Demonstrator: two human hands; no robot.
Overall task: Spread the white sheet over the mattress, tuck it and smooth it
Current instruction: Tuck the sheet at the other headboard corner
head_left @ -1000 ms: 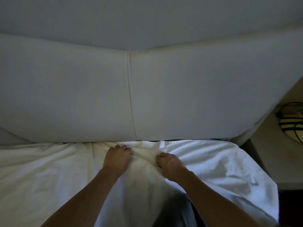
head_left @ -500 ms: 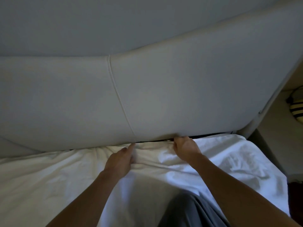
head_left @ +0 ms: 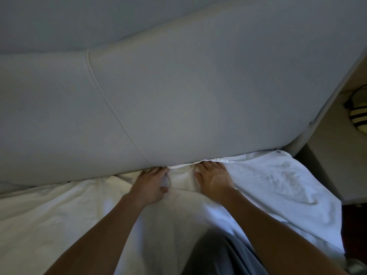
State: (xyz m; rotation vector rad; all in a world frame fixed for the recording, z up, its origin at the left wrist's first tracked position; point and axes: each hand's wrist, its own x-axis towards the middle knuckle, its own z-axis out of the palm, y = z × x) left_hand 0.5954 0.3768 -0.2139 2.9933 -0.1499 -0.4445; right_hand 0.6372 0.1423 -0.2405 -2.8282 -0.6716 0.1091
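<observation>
Pale padded headboard (head_left: 178, 100) with one stitched seam fills most of my head view; plain wall (head_left: 79, 20) above it. White sheet (head_left: 278, 187) lies spread over the mattress, which it covers fully, and its top edge sits in the gap at the foot of the headboard. The sheet is creased, brighter on the right side, and drapes over the right-hand bed corner. Left hand (head_left: 151, 184): fingertips up against the base of the headboard, thumb curled in, a small fold of sheet pinched between thumb and forefinger. Some blur here, so I cannot read the grip in finer detail. Right hand (head_left: 215, 178): flat, fingers straight, thumb spread, palm pressing down on the sheet, fingertips at the gap just under the bunched sheet edge; it holds nothing. Hands near each other, not touching. Grey trouser leg (head_left: 218, 255) at bottom centre. Bedside table (head_left: 327, 155) at right, with a striped object (head_left: 358, 116) on it, cut off by the frame.
</observation>
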